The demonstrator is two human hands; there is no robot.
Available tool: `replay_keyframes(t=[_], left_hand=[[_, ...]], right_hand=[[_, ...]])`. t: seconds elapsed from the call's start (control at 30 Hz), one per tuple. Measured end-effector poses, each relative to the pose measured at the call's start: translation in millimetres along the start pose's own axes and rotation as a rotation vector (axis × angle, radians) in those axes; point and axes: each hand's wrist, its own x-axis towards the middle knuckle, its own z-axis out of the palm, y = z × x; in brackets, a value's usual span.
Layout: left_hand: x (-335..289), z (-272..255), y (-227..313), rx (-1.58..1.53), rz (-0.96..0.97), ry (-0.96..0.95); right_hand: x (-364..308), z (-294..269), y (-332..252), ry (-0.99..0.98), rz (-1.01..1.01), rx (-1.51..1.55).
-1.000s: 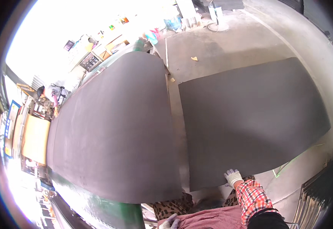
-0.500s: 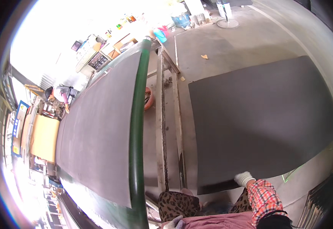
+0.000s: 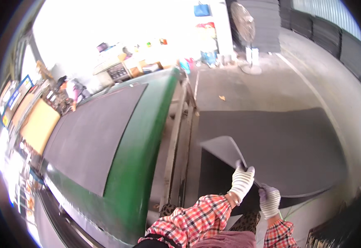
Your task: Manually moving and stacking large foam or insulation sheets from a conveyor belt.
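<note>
A large dark grey sheet [image 3: 271, 140] lies low to the right of a green belt table. Its near left corner is lifted and bent up, showing a lighter grey face. My left hand [image 3: 242, 182], in a striped white glove with grey fingers, is closed on the lifted near edge. Just right of it, my right hand [image 3: 270, 201], gloved alike, closes on the same edge. Darker sheet material shows beneath the raised corner. A second dark grey sheet [image 3: 93, 134] lies flat on the green belt [image 3: 141, 153] to my left.
A metal frame [image 3: 179, 140] stands between the belt and the low sheet. At the belt's far left a person [image 3: 74, 91] leans in beside a machine with a yellowish panel [image 3: 40, 126]. A standing fan [image 3: 243, 25] and stacked dark sheets [image 3: 267, 25] are at the back.
My left hand has come up from my lap to the low sheet's edge. That corner is now raised. More green belt shows beside the other sheet, and the view has tilted up.
</note>
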Motion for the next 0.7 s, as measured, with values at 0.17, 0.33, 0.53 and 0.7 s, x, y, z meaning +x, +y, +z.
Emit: replay_keyframes(t=[0.17,0.33,0.53,0.7], left_hand=[[-22.1,-44.5,125.7,0.063,0.508,-0.026],[-104.8,-211.9,238.3,0.495,0.861,0.105],[-147.2,-563.1,113.1,0.436,0.809,0.910],[-166.8,-489.9,32.8,-0.787,0.444,0.511]], right_hand=[[-1.2,-84.5,105.5,0.532,0.519,0.525],[-95.0,-206.7,219.0,0.662,1.340,0.951],[-139.7,-168.7,268.0,0.605,0.864,0.873],[-72.7,-80.8,-2.5,0.168,0.657,1.156]])
